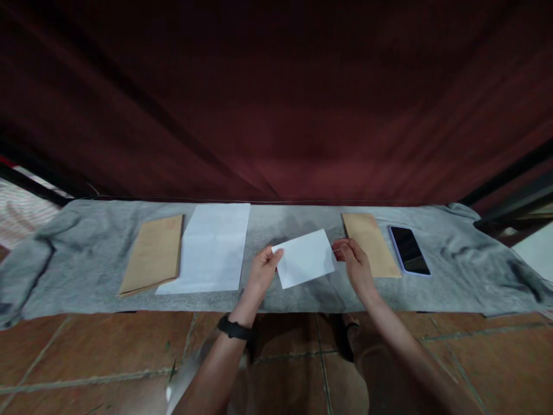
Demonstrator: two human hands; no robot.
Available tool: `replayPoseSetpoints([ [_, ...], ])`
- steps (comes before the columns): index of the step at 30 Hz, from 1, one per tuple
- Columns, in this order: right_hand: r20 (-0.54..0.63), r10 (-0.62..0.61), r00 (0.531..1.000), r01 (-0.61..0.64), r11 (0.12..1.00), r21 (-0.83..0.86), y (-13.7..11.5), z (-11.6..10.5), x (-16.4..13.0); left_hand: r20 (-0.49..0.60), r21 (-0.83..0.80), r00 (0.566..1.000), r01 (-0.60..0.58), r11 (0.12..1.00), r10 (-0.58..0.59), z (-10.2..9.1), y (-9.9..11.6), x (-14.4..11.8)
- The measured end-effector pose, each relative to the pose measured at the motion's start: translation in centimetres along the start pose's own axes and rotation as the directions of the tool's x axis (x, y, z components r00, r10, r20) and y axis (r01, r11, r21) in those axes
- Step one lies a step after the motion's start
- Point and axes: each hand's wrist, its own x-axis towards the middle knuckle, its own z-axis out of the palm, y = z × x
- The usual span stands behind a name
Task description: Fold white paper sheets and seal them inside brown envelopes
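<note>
A white folded sheet of paper (pixel 305 259) is held up, slightly tilted, over the grey cloth in front of me. My left hand (pixel 264 266) pinches its left edge, thumb on top. At its right edge is my right hand (pixel 354 260), fingers curled and pressed together close to the paper's side; part of them is hidden, and whether they grip the paper is hard to see. Brown envelopes (pixel 371 245) lie just beyond my right hand. To the left are a large white sheet (pixel 216 248) and a stack of brown envelopes (pixel 153 253) overlapping its edge.
A phone (pixel 409 250) with a pale purple case lies right of the envelopes. Grey cloth (pixel 86 253) covers the narrow bench. A dark red curtain (pixel 276 115) hangs behind it, with dark bars at both sides. Brown floor tiles (pixel 108 346) show below.
</note>
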Motion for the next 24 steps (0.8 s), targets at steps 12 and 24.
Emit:
replayPoseSetpoints([
  [12,0.458,-0.280,0.844,0.500,0.720,-0.481,2.5,4.8,-3.6,-0.041,0.326,0.999,-0.016,0.945,0.031,2.6,-1.3,1.7],
  [24,0.568,-0.220,0.794,0.602,0.422,-0.678,4.7,6.2,-5.5,-0.085,0.649,0.996,0.054,0.758,0.002,3.4,-1.2,-0.3],
])
